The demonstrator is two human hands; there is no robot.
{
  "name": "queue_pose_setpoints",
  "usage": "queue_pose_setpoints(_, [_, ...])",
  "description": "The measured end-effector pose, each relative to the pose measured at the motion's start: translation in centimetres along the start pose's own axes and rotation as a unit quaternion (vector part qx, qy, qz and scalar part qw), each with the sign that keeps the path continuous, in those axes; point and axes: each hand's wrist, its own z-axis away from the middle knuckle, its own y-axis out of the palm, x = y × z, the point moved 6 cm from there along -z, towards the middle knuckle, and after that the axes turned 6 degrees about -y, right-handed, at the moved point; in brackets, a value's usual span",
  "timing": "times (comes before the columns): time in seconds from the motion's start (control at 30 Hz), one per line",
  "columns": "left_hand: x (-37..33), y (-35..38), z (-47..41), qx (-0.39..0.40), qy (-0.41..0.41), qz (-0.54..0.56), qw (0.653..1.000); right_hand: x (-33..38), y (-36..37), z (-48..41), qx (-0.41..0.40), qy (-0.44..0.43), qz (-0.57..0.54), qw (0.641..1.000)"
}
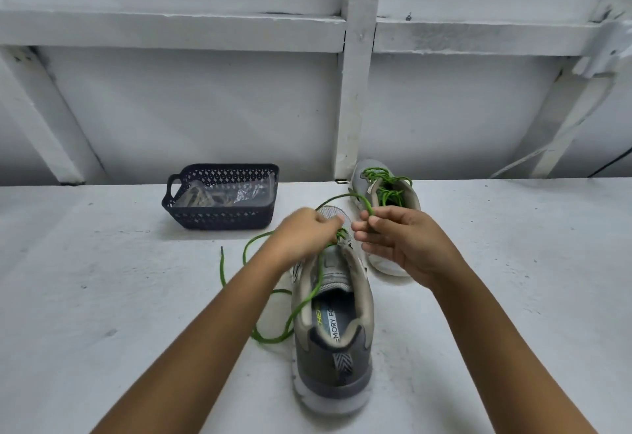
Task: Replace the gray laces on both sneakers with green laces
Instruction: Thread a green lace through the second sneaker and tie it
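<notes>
On the matte white table (102,279), a dark latticed plastic basket (222,220) holds crinkled clear bags (225,194). Right of it a round green lace (309,297) loops loosely over the table and into the near gray mesh sneaker (337,358). The left hand (304,233) curls its fingers (330,228) round the lace at the eyelets. The right hand (407,245) pinches the lace's other stretch. Beyond stands the far sneaker (407,194), already green-laced.

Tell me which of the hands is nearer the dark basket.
Left. The left hand sits just right of the basket; the right hand is farther right, holding the green lace.
</notes>
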Motion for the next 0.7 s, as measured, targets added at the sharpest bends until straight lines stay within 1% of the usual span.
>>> queue_pose_setpoints(0.07, [-0.1,1.2,0.4,0.009,0.002,-0.044,0.999,-1.1,-0.4,-0.3,-0.038,-0.006,0.056,0.998])
queue_pose_setpoints(0.13, [-0.1,1.7,0.4,0.017,0.002,-0.043,0.999,-2.0,-0.5,-0.6,-0.072,-0.016,0.113,0.991])
queue_pose_setpoints(0.17, [0.1,1.9,0.3,0.023,0.003,-0.018,1.000,-2.4,-0.6,-0.7,-0.087,-0.024,0.130,0.987])
queue_pose_setpoints(0.23, [0.5,2.3,0.0,0.041,0.008,0.103,0.994,-2.9,-0.7,-0.8,-0.112,-0.041,0.133,0.984])
queue_pose_setpoints(0.3, [1.1,2.6,-0.2,0.052,-0.007,0.230,0.972,-3.3,-0.5,-0.9,-0.128,-0.049,0.103,0.985])
queue_pose_setpoints(0.37, [1.6,2.9,-0.3,0.048,-0.024,0.291,0.955,-3.8,-0.5,-1.2,-0.146,-0.051,0.080,0.985])
queue_pose_setpoints(0.47, [1.7,3.3,-0.4,0.051,-0.028,0.346,0.936,-4.2,-0.7,-1.5,-0.164,-0.059,0.090,0.980])
queue_pose_setpoints(0.7, [2.1,3.7,-0.9,0.057,-0.029,0.371,0.926,-4.8,-0.6,-1.8,-0.170,-0.094,0.136,0.972])
